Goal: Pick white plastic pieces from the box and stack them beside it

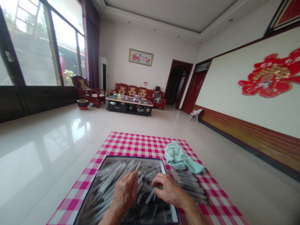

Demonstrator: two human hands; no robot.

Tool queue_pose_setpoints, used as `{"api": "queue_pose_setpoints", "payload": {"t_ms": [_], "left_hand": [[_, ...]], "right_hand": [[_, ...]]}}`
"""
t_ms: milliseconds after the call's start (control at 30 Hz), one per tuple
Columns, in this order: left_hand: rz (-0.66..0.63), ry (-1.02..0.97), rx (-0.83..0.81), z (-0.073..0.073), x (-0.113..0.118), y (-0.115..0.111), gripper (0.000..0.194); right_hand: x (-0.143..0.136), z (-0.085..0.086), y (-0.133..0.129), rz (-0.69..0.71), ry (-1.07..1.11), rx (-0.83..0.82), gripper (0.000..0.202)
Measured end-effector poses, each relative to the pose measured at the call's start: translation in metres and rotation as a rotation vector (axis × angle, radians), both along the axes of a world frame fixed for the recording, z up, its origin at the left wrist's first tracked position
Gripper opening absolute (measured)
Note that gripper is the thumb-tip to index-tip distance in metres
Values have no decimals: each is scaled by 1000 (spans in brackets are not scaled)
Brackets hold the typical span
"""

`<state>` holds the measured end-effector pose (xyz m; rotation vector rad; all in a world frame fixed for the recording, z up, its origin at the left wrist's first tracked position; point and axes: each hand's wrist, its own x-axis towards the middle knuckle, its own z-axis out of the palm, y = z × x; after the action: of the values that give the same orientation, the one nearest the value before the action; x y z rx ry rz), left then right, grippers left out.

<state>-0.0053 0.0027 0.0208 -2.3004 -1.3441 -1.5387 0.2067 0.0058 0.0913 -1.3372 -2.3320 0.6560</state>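
Observation:
A shallow dark-rimmed box full of loose pens lies in front of me; the pens have clear, whitish barrels and some dark parts. Over the middle of the box is my left hand, its fingers closed together and their tips turned away, so what they hold is hidden. My right hand bends over the box's right side, thumb and fingers pinched near a slim pen that slants down from the fingertips. Motion blurs both hands somewhat. Beside the box, right of it, lies a row of similar pens.
A crumpled mint-green cloth rests beyond the row of pens. Everything stands on a table with a pink-and-white checked tablecloth. Farther off are a low coffee table, a wooden sofa, an armchair and a small white chair.

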Motion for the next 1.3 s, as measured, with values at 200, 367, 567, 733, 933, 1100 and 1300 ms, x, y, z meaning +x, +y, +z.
{"api": "queue_pose_setpoints", "payload": {"t_ms": [200, 367, 567, 733, 933, 1100, 1300], "left_hand": [[-1, -9, 4, -1, 0, 1, 22], [2, -2, -4, -1, 0, 1, 24], [2, 2, -7, -2, 0, 1, 24], [11, 17, -22, -3, -1, 2, 24], [6, 8, -8, -2, -1, 1, 24], [14, -1, -6, -1, 0, 0, 23], [14, 7, -8, -2, 0, 1, 24]], "right_hand": [[20, -12, -23, 41, -405, -31, 34], [14, -37, -22, 44, -513, 160, 59], [-1, -11, 11, 0, -554, 158, 26], [-5, -7, 35, -39, -537, 142, 14], [1, -2, 38, -68, -501, 160, 8], [12, 6, 6, 45, -489, 105, 6], [7, -13, -16, 95, -642, 21, 31]]}}
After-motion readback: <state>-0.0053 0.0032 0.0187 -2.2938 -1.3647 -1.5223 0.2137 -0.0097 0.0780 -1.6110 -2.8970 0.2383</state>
